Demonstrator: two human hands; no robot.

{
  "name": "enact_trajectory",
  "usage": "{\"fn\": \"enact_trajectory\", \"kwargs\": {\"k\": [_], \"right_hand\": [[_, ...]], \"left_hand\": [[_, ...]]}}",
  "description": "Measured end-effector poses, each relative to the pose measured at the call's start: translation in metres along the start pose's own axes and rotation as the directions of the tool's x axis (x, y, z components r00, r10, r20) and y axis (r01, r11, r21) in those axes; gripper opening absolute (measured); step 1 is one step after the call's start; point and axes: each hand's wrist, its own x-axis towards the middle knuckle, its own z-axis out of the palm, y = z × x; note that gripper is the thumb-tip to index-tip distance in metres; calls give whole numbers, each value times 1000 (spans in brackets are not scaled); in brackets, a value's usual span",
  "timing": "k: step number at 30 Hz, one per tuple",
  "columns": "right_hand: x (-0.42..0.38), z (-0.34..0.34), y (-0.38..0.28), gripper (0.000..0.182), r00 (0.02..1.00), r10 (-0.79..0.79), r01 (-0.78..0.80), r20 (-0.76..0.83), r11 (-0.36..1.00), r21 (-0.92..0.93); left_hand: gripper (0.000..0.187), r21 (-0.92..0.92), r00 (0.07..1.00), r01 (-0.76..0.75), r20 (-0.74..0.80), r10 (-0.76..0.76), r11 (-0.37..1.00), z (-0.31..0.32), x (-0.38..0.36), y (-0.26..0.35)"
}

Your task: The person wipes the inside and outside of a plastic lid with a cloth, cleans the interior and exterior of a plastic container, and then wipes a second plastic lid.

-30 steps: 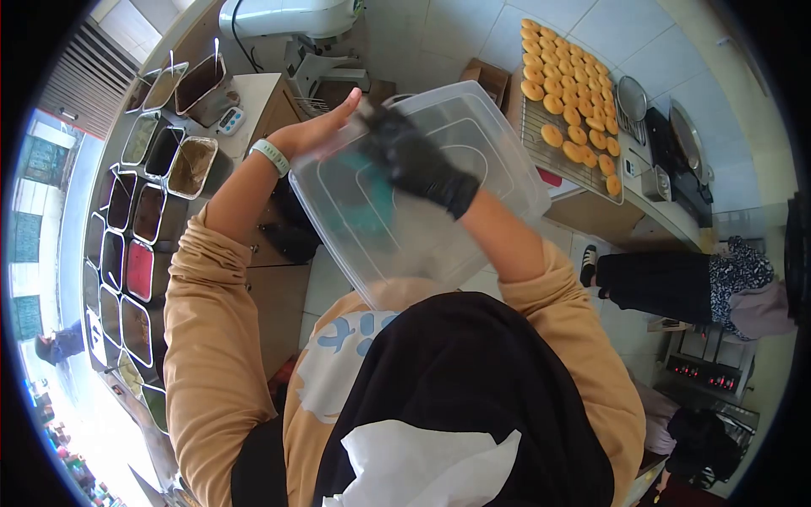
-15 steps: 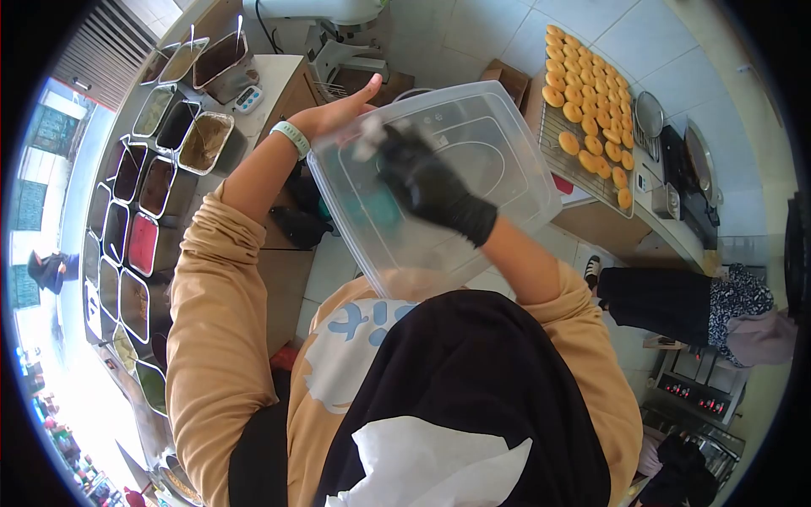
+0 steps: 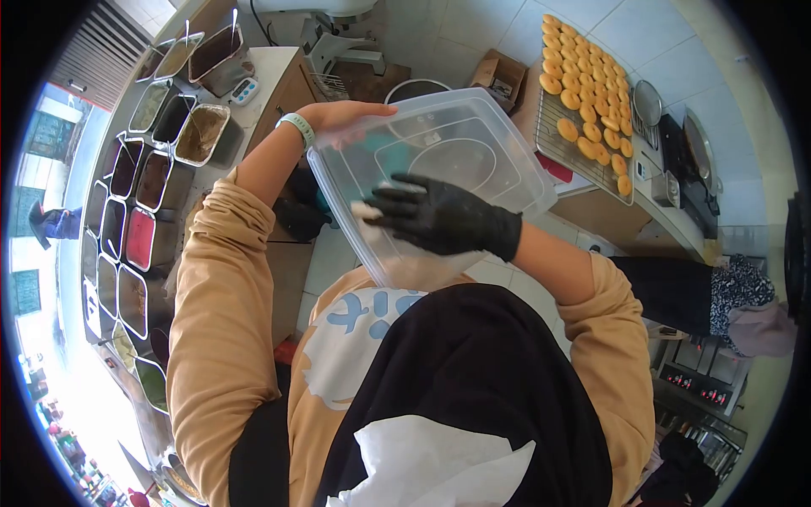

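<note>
A clear plastic storage box (image 3: 517, 173) is held up tilted in front of my chest. My bare left hand (image 3: 348, 120), with a pale green band at the wrist, grips its upper left edge; the thumb lies along the rim and the other fingers show blurred through the plastic. My right hand (image 3: 443, 218), in a black glove, lies over the lower middle of the box's broad face. Under its fingertips a small whitish wad (image 3: 365, 211), like tissue or cloth, is pressed to the plastic near the left edge. The glove hides most of the wad.
Round golden pastries fill a wire rack (image 3: 553, 169) on the right counter. Several metal tins of fillings (image 3: 203, 135) and a timer (image 3: 245, 90) stand on the left counter. A stand mixer (image 3: 317, 7) and a cardboard box (image 3: 500, 80) are at the back. Another person (image 3: 676, 291) is at the right.
My right hand has swept down across the box with the white wad, its fingers now pointing left. The left thumb has lowered onto the rim. The box has shifted only slightly.
</note>
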Motion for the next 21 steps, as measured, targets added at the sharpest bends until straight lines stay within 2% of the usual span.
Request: {"fn": "enact_trajectory", "kwargs": {"k": [1,4,5,8,11,14,15,18,19,21], "right_hand": [[6,6,7,38,997,44,-48,-62,997,-65],[28,10,24,34,988,100,-120,-116,977,-179],[31,7,21,33,968,178,-195,-178,977,-82],[31,-7,4,34,893,439,-420,-97,892,169],[11,-3,-18,32,944,295,-265,-145,944,195],[4,-3,-36,27,966,257,-242,-26,937,251],[8,-9,-39,17,947,319,-294,-40,909,294],[28,-5,-25,10,925,345,-294,-158,915,275],[36,2,-17,8,912,339,-293,-231,933,210],[48,13,-1,8,899,390,-343,-201,910,234]], "left_hand": [[85,20,1000,-9,4,9,1000,3,-4,7],[82,70,1000,16,9,-16,997,7,-14,26],[81,80,1000,-10,12,9,997,7,-14,28],[80,87,999,-38,14,37,995,2,-12,24],[79,56,1000,28,-5,-28,998,1,-16,15],[80,38,995,101,-12,-100,994,6,-29,14],[81,34,992,124,1,-124,992,4,-22,8],[82,53,989,146,24,-147,988,6,-16,11],[83,61,989,144,25,-146,988,6,-17,14],[84,77,995,100,16,-101,992,8,-17,17]]}}
